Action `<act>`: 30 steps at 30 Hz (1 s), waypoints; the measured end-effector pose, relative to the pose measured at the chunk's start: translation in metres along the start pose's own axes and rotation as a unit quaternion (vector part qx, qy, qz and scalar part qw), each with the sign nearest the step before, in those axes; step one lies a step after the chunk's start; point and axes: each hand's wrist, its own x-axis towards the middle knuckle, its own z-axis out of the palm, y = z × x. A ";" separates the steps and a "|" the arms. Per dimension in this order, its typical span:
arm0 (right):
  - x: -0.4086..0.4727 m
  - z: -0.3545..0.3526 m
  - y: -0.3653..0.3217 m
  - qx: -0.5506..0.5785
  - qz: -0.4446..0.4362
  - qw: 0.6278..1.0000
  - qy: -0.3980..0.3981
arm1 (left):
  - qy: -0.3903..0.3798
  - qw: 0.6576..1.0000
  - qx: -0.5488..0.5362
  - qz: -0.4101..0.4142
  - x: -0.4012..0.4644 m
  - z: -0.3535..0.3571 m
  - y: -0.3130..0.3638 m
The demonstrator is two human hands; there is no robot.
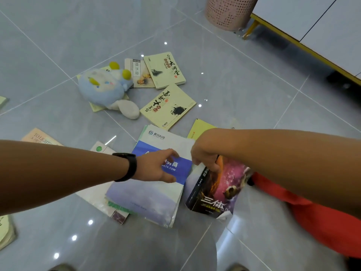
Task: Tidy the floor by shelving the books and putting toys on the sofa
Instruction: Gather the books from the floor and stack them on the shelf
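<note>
Books and a toy lie scattered on the grey tiled floor. My left hand (156, 167), a black watch on its wrist, rests with spread fingers on a blue and white book (150, 200) that tops a small pile. My right hand (205, 156) curls its fingers round the upper edge of a dark book with a space picture (216, 190) just to the right. A blue plush toy (105, 89) lies further off, partly on a yellow book. Three yellow books (168, 106) (165, 70) (139, 74) lie beside the toy.
A pink perforated bin (228, 12) and a white cabinet on yellow legs (312, 26) stand at the back right. More books lie at the left (41, 137) and bottom left (5, 231). A red soft thing (316, 223) lies under my right arm.
</note>
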 end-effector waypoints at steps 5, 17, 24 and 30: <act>-0.021 -0.031 0.014 -0.004 0.002 1.000 0.006 | -0.104 0.977 -0.187 -0.016 0.010 0.025 0.049; -0.005 -0.006 0.047 0.264 -0.021 0.927 0.264 | -0.008 0.958 -0.282 -0.060 -0.014 0.006 0.019; 0.023 0.027 0.041 0.287 0.170 0.815 0.473 | -0.045 0.903 -0.400 -0.152 -0.040 -0.002 -0.037; 0.044 0.063 0.003 0.526 0.160 0.807 0.216 | 0.056 0.969 -0.159 -0.182 -0.053 0.000 -0.093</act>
